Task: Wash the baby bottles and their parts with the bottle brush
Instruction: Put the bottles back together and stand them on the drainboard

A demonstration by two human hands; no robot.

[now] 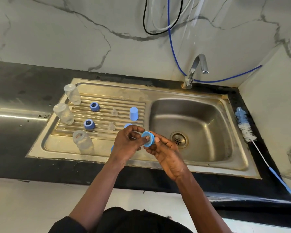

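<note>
On the steel drainboard (107,149) we count three clear plastic bottles (72,94) (63,113) (82,142), two blue rings (94,106) (89,124), two clear teats (114,112) (111,126); our left hand (126,143) and right hand (165,153) pinch a third ring (148,139).

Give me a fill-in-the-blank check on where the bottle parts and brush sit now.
____ clear bottles stand on the drainboard.
The bottle brush lies to the ____ of the sink basin.
The left hand and right hand hold a screw ring coloured ____.
Missing words: three; right; blue.
</note>
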